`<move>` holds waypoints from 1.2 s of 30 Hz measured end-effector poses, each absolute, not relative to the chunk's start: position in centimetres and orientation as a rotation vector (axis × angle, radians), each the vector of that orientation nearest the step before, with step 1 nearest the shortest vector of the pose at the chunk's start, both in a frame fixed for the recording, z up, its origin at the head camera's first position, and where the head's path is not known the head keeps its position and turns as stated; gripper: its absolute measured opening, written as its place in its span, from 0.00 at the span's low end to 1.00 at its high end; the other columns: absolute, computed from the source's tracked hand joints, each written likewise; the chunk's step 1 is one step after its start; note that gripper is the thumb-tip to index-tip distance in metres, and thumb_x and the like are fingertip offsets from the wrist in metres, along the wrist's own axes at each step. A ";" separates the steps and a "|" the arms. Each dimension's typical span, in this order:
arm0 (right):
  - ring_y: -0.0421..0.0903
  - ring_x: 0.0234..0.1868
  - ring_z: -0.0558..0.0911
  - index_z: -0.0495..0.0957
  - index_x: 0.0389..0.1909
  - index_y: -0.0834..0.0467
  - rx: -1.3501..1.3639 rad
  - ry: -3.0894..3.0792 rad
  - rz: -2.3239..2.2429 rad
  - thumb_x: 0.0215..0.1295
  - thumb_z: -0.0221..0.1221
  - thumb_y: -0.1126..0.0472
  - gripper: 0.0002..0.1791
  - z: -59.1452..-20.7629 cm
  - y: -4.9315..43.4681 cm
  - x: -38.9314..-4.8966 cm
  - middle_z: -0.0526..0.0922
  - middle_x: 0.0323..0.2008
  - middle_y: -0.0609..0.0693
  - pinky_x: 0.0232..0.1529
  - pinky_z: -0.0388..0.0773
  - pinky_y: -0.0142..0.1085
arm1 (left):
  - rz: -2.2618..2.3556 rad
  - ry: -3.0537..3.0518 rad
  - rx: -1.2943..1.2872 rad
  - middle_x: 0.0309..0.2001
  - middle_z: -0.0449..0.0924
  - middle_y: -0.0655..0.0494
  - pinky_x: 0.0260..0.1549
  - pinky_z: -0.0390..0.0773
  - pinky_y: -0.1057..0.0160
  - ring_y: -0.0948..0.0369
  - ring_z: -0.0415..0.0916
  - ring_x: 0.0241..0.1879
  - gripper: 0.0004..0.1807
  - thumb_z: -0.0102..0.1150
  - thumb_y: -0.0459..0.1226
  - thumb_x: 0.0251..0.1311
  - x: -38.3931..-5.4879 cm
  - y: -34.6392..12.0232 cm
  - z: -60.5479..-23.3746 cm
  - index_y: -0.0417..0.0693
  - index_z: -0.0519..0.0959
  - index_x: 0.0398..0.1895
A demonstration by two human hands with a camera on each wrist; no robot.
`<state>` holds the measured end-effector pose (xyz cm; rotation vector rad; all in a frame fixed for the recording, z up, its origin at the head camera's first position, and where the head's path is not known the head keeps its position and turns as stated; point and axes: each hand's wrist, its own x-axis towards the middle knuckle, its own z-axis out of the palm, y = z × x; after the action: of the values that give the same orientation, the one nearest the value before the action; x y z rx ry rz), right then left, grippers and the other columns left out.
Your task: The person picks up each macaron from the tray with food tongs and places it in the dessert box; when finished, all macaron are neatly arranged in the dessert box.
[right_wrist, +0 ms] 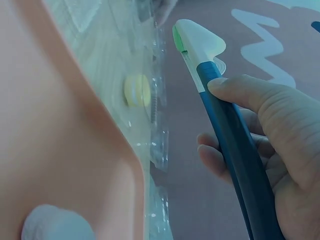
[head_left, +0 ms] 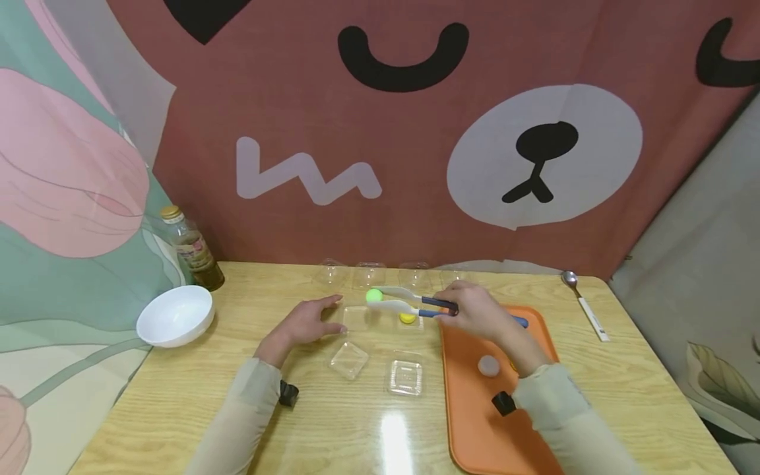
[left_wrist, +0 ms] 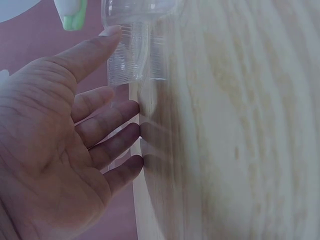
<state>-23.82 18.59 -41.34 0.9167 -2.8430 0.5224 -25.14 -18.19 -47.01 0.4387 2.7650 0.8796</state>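
Observation:
My right hand (head_left: 475, 310) grips a pair of tongs (right_wrist: 235, 145) with blue handles and white tips. Between those tips is a green macaron (head_left: 374, 295), held above the clear plastic boxes. A yellow macaron (head_left: 407, 318) sits in a clear box below the tongs, beside another clear box (head_left: 356, 319). My left hand (head_left: 309, 323) holds nothing; its fingers are spread at the left of that box, and in the left wrist view the thumb tip (left_wrist: 112, 31) is right at the clear plastic.
An orange tray (head_left: 466, 422) at the right carries a pale round macaron (head_left: 489, 365). More clear boxes (head_left: 406, 377) stand in front and along the back edge. A white bowl (head_left: 175, 316) and an oil bottle (head_left: 198, 257) are at left, a spoon (head_left: 586, 310) at far right.

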 end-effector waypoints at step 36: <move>0.44 0.41 0.82 0.87 0.48 0.56 1.013 -2.940 0.509 0.60 0.72 0.54 0.17 -42.6 14.5 -25.2 0.87 0.44 0.52 0.38 0.82 0.36 | 0.868 2.747 0.406 0.72 0.71 0.47 0.73 0.65 0.43 0.44 0.63 0.74 0.42 0.69 0.51 0.61 -25.0 -18.0 -46.9 0.55 0.65 0.77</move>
<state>-25.17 14.48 -42.63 1.0132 -2.9396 0.5090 -25.04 -17.98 -46.94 0.4060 2.7472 0.8676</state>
